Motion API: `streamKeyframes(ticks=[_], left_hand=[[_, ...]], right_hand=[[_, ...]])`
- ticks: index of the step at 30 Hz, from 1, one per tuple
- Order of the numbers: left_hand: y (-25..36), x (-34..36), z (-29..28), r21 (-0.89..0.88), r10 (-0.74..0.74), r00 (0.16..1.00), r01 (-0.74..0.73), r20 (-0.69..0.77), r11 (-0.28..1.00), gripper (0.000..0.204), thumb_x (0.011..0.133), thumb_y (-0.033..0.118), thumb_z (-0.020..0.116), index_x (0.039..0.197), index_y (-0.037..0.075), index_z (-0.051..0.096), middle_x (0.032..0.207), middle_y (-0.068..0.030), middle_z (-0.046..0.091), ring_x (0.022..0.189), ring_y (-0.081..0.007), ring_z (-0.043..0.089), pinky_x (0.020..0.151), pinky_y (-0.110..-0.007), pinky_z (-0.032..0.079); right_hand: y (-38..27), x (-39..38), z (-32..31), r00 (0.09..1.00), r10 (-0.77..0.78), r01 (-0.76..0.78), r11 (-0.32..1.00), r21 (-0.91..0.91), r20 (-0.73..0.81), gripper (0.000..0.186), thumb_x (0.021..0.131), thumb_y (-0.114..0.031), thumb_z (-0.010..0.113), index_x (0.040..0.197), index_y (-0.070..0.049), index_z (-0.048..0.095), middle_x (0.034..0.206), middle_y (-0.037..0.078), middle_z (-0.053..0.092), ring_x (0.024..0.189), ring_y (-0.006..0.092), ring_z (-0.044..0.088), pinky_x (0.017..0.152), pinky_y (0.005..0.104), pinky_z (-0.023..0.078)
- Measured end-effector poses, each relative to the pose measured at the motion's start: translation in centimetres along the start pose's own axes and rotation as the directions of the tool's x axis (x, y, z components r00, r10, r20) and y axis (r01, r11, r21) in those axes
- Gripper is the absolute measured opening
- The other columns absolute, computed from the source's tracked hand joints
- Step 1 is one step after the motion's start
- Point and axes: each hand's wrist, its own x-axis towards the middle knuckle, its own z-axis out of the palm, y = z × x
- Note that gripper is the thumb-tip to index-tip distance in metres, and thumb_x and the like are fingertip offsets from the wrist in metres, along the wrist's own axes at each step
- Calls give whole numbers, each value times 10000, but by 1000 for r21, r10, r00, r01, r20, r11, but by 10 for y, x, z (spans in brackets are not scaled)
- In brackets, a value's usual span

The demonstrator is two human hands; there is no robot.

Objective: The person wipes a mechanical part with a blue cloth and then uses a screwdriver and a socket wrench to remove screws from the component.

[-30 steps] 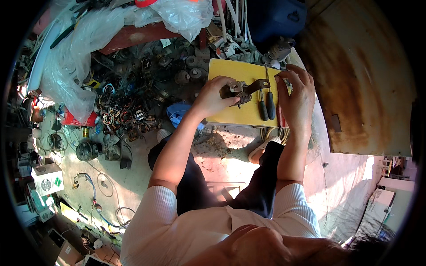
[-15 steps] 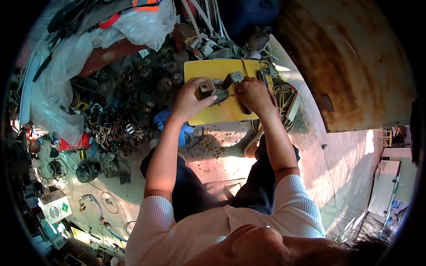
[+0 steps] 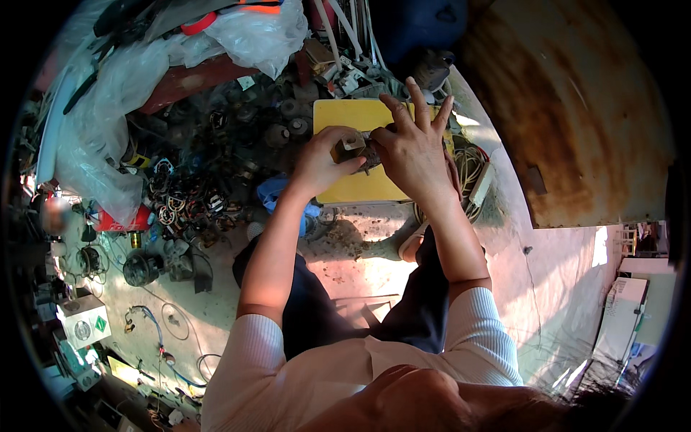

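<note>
My left hand [image 3: 322,164] is wrapped round a grimy metal machine part [image 3: 350,146] with a squared block at its near end. It holds the part above a yellow board [image 3: 345,111]. At the part's right side, my right hand [image 3: 417,160] has its thumb and forefinger drawn together, while the other three fingers spread up and outward. Whatever sits in that pinch is too small or hidden to make out. The right hand also covers the far end of the part and the tools on the board's right side.
Coiled cable [image 3: 469,167] lies right of the board, and a blue cloth [image 3: 272,193] at its left. Dark motor parts and wires [image 3: 180,201] crowd the left floor beside clear plastic sheeting [image 3: 108,144]. A rusty metal sheet [image 3: 568,108] rises at the right.
My right hand has lifted three fingers, spreading them over the part, and its thumb and forefinger have moved in against it. My left hand keeps its hold. The whole view has shifted slightly.
</note>
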Motion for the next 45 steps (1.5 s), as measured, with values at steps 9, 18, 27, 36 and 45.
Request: streamKeyframes(ticks=[9, 18, 27, 36, 45], left_hand=[[-6, -1, 0, 43, 14, 1000, -14, -1, 999, 514, 725, 198, 844, 1177, 56, 648, 1195, -103, 659, 1120, -258, 641, 973, -349, 487], [-3, -2, -3, 45, 16, 1000, -16, 4, 999, 535, 718, 222, 846, 1188, 56, 649, 1193, -117, 654, 1139, -271, 627, 994, -359, 478], [-4, -1, 0, 22, 51, 998, -50, -35, 998, 458, 698, 208, 852, 1073, 41, 648, 1124, -122, 658, 1078, -309, 628, 956, -392, 480], [-6, -1, 1, 9, 86, 994, -85, -66, 996, 429, 683, 198, 861, 1016, 36, 644, 1102, -125, 662, 1058, -327, 626, 942, -405, 481], [1, 0, -3, 30, 9, 1000, -9, 13, 1000, 535, 717, 216, 847, 1180, 35, 649, 1176, -126, 659, 1123, -275, 637, 978, -356, 483]], right_hand=[[-9, 4, 13, 994, 14, -7, 998, -60, 110, 56, 760, -178, 742, 755, -122, 745, 1422, 69, 506, 1490, 363, 199, 1105, 790, 21], [-11, 5, 16, 991, 9, 3, 996, -88, 137, 55, 764, -149, 732, 790, -101, 723, 1421, 81, 513, 1484, 388, 217, 1110, 784, 35], [-10, 4, 15, 991, 21, -13, 998, -59, 129, 61, 794, -125, 700, 834, -83, 718, 1403, 95, 520, 1476, 395, 231, 1108, 781, 46], [-7, 3, 19, 993, 0, 6, 999, -44, 120, 76, 805, -137, 695, 852, -87, 726, 1383, 92, 534, 1469, 395, 244, 1109, 779, 54], [-6, 3, 20, 990, 39, -29, 997, -73, 136, 88, 801, -135, 704, 861, -74, 726, 1378, 95, 536, 1466, 400, 248, 1104, 783, 67]])
